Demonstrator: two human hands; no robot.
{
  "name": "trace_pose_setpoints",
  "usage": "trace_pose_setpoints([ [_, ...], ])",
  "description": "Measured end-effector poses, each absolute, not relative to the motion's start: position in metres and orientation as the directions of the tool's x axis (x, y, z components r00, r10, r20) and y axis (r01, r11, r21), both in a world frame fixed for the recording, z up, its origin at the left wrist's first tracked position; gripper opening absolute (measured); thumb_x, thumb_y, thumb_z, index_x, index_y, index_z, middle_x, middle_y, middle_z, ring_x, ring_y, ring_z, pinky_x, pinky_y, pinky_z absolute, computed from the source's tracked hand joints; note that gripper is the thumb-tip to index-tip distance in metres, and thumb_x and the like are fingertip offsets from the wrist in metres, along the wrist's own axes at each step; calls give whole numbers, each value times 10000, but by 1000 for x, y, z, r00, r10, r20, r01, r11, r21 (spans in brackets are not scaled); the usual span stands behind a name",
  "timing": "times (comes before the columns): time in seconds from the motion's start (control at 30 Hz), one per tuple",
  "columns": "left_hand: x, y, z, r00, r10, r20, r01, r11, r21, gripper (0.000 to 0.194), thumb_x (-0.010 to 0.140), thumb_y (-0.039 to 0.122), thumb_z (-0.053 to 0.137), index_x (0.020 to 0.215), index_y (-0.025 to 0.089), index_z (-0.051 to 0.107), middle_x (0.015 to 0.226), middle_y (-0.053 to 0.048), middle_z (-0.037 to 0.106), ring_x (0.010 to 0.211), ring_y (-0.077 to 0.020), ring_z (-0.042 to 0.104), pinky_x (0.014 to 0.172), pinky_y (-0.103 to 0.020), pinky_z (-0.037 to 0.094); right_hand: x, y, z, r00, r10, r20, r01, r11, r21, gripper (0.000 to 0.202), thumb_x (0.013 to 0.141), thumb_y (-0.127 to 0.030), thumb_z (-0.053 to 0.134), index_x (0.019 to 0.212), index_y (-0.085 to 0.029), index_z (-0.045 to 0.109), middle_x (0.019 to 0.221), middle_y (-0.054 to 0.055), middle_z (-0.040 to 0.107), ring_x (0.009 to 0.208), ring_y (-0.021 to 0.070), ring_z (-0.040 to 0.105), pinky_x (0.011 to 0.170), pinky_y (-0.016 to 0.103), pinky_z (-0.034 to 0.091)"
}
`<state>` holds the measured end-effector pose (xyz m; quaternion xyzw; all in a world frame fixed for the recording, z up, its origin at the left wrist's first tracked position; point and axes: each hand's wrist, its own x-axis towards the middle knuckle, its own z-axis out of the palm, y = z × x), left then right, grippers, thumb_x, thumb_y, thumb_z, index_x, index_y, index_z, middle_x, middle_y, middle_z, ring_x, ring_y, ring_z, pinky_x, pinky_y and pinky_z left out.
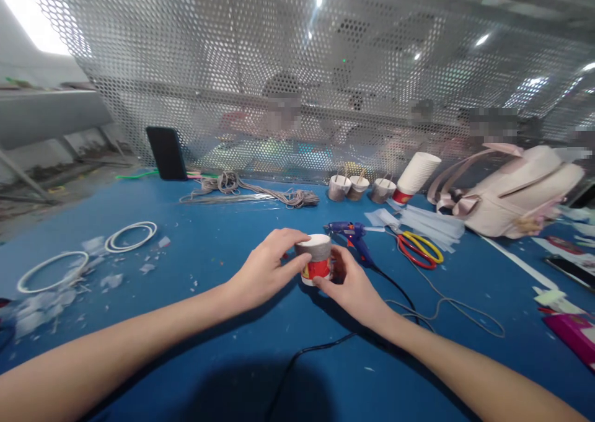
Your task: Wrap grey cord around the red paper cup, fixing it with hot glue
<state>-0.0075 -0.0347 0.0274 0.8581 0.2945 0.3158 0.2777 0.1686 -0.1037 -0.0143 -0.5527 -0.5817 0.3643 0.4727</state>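
Between my two hands is a red and white paper cup (318, 269), upright, with grey cord wound round its upper part. My left hand (274, 258) has its fingers on the far left of the rim and its thumb against the cord. Low on the right side, my right hand (356, 282) grips the cup between thumb and fingers. Just behind the right hand lies a blue hot glue gun (352, 231) with a black cable. A loose grey cord (439, 310) trails across the table to the right of it.
Red and yellow scissors (421, 250) and clear glue sticks (432, 224) lie to the right. Behind stand cord-wrapped cups (339, 188), stacked paper cups (417, 177), a pink backpack (515, 189), cord bundles (297, 197) and a black phone (166, 153). White rings (131, 236) lie left.
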Motion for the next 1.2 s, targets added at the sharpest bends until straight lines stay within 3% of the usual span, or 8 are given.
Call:
trace_pose_setpoints([
  [0.17,-3,-46,25,660,644,386,332,-712,620,297,778,148,538,1065,214,578,1088,-75,620,980,-209,544,820,-367,486,169,-109,-14,33,943,331,600,246,-761,548,727,-329,664,1192,-211,399,1168,117,575,991,243,600,861,434,480],
  [0.43,2,-54,22,620,698,357,428,-683,592,152,776,223,547,921,181,566,825,-28,593,723,-157,534,631,-277,455,165,-110,-13,-32,913,407,780,278,-562,519,765,-334,598,1208,-177,377,1111,148,565,999,285,585,811,446,498],
  [0.57,3,-55,21,601,730,325,438,-641,630,84,775,239,536,816,167,547,762,-14,581,664,-139,517,608,-263,440,163,-111,-11,-85,900,426,812,311,-494,469,794,-314,563,1205,-181,377,1101,139,568,983,276,579,798,429,500],
  [0.83,2,-49,21,582,749,317,433,-615,659,104,782,216,512,797,140,582,672,11,569,594,-110,486,563,-221,401,169,-112,-11,-119,864,490,809,370,-456,420,838,-376,557,1182,-184,414,1083,120,587,966,256,570,817,405,476],
  [1.07,1,-47,18,589,714,379,413,-669,618,87,769,204,515,776,145,577,667,8,568,599,-112,488,569,-221,406,174,-109,-13,-124,753,647,798,463,-386,118,890,-264,515,946,-167,549,895,73,638,806,198,573,712,343,429],
  [1.2,0,-47,14,633,652,419,397,-737,547,93,759,173,489,810,156,565,693,-1,573,627,-125,503,588,-238,420,174,-109,-12,-157,752,640,791,484,-375,127,907,-230,499,819,-171,569,774,38,637,726,170,557,667,318,371],
])
